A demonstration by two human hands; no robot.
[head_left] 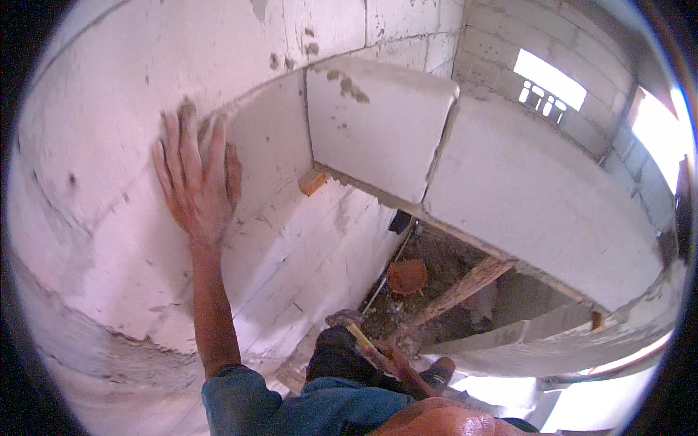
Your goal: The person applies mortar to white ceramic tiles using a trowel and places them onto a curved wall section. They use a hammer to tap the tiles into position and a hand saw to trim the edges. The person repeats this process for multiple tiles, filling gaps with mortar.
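Note:
My left hand [196, 171] is raised against the pale block wall [109, 138], palm side to it, with the fingers stretched out and apart. Low in front of my body, my right hand [394, 358] is wrapped round the wooden handle of a hammer [355, 330]. The dark hammer head points up and to the left, beside my dark trousers. Right of my left hand, large white blocks [378, 120] stand in a row, with a dark joint between two of them. A small orange-brown wood piece [313, 182] sticks out under the corner where the row meets the wall.
A slanting wooden prop [462, 287] stands under the row of blocks. On the dirt floor beyond my feet lies a reddish round container [407, 276]. A low block wall [523, 333] runs along the right. At the upper right is a bright opening [550, 78] in the far wall.

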